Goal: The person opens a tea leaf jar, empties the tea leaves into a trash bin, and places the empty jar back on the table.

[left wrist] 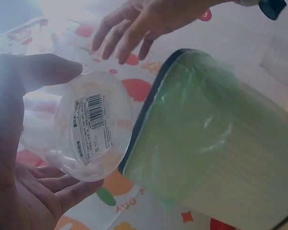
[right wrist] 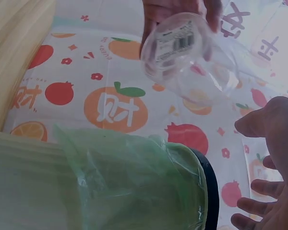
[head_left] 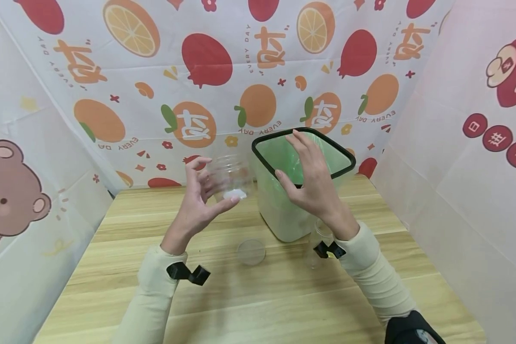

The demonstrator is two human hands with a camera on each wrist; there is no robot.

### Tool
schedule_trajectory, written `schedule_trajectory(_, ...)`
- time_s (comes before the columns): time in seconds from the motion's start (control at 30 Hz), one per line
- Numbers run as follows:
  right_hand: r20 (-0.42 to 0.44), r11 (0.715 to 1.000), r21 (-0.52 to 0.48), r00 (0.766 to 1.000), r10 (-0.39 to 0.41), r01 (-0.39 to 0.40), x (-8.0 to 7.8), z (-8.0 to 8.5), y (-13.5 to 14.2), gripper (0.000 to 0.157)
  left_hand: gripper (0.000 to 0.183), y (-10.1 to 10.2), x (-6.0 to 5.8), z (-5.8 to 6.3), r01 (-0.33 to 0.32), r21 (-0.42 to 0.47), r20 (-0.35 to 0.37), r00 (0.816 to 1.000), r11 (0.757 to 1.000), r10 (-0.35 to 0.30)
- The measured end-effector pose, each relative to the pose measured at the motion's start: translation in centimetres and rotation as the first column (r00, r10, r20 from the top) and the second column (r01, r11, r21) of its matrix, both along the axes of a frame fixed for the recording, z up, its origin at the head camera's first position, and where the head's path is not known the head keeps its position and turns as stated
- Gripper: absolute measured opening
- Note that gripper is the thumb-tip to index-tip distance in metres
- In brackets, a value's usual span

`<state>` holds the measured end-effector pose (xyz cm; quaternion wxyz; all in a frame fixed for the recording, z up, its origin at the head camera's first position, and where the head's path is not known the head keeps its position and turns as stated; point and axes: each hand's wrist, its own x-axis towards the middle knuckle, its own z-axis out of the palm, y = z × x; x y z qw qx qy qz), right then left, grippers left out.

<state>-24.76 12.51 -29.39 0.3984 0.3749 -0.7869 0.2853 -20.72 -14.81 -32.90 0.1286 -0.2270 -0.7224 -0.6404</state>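
Observation:
My left hand (head_left: 193, 200) grips a clear plastic jar (head_left: 230, 174) above the table, fingers on one side and thumb at its base. A white barcode label (left wrist: 93, 127) shows on the jar's bottom in the left wrist view. To its right, my right hand (head_left: 311, 179) is raised with fingers spread and holds nothing. It overlaps the rim of a pale trash bin (head_left: 284, 220) in the head view. A thin green bag (right wrist: 129, 177) lines the bin and folds over its outside.
On the wooden table (head_left: 223, 306) lies a clear round disc (head_left: 251, 252), in front of the bin. A second clear container (head_left: 313, 255) lies beside it, partly hidden by the right wrist. Printed fabric (head_left: 223, 105) walls the table at the back and both sides.

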Motion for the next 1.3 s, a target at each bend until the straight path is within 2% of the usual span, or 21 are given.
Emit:
schedule_trajectory(0.2,0.016,1.000,-0.022,1.000,0.014,-0.014,0.9,-0.6,0.2,0.064,0.086,-0.8,0.9,-1.4,-0.044,-0.008,0.004,0.999,0.999,0.044)
schedule_trajectory(0.37,0.033,0.999,-0.034,0.999,0.010,-0.009,2.0,-1.4,0.1,0.064,0.083,-1.5,1.5,-2.7,-0.051,-0.016,-0.002,0.999,0.999,0.051)
schedule_trajectory(0.57,0.028,1.000,-0.027,0.999,0.016,-0.015,3.1,-2.6,0.0,0.062,0.080,-2.2,2.1,-4.1,-0.082,-0.025,0.019,0.996,0.996,0.082)
schedule_trajectory(0.83,0.062,0.998,-0.047,0.997,0.037,-0.034,4.1,-4.1,0.2,0.061,0.080,-2.8,3.1,-5.9,-0.112,-0.064,0.052,0.992,0.992,0.116)
schedule_trajectory(1.0,0.076,0.998,-0.062,0.996,0.036,-0.032,4.4,-4.6,0.3,0.059,0.088,-3.1,3.5,-6.8,-0.133,-0.120,0.096,0.985,0.984,0.144)
schedule_trajectory(1.3,0.107,0.998,-0.057,0.994,0.027,-0.021,5.4,-5.8,0.3,0.060,0.111,-3.9,3.8,-8.8,-0.180,-0.166,0.127,0.971,0.969,0.202)
